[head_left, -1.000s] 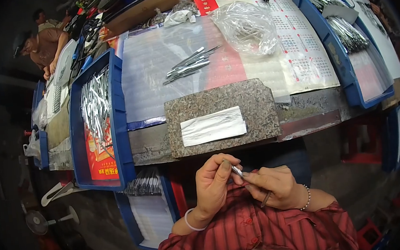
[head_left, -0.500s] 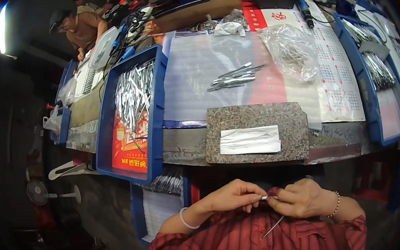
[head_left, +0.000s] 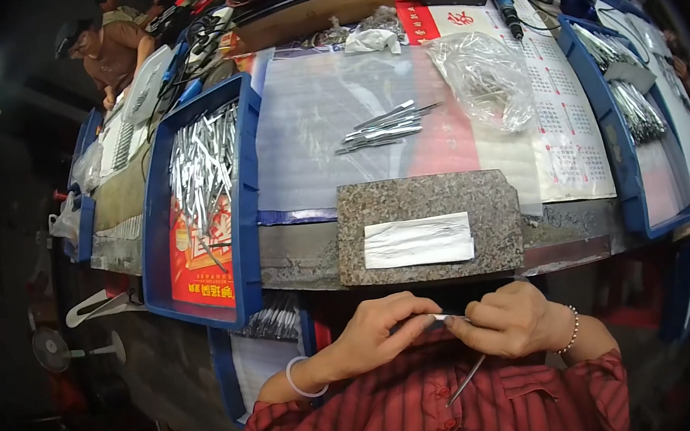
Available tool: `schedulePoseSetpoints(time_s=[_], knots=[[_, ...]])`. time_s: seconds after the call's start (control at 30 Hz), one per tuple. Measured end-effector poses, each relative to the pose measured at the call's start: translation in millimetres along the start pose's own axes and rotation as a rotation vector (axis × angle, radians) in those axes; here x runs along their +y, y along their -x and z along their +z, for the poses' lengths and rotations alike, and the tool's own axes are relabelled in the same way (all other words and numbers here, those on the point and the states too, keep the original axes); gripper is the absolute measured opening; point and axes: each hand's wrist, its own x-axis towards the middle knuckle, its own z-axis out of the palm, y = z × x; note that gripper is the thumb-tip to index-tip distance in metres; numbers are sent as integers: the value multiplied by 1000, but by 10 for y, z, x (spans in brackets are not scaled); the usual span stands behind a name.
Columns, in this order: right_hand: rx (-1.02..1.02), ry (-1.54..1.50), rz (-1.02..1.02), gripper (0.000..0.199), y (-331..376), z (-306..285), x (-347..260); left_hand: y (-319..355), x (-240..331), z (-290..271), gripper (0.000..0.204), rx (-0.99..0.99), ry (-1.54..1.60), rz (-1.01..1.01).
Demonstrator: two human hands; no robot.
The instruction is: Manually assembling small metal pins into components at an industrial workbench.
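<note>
A small shiny piece is pinched by the fingers of the left hand and right hand, with a thin rod jutting below the right fingers; beyond them, a folded white sheet is laid on a speckled stone block.

At the lower centre of the frame, the left hand and right hand come close together, a small pale piece pinched between their fingertips. A thin rod slants down-left from below the right hand, in front of a red striped shirt. Above them, at the worktop edge, a granite slab carries a white sheet. Metal strips lie in the upper centre, left of a clear bag. Blue trays flank the worktop left and right; a co-worker bends at upper left.
</note>
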Motion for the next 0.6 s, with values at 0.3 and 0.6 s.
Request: schedulePoseSetpoints(time_s=[0.3, 0.6], knots=[[195, -141, 362, 24, -120, -46, 226, -178, -88, -179, 17, 382, -323, 378], [188, -411, 612, 54, -262, -156, 361, -388, -453, -253, 24, 491, -632, 320]])
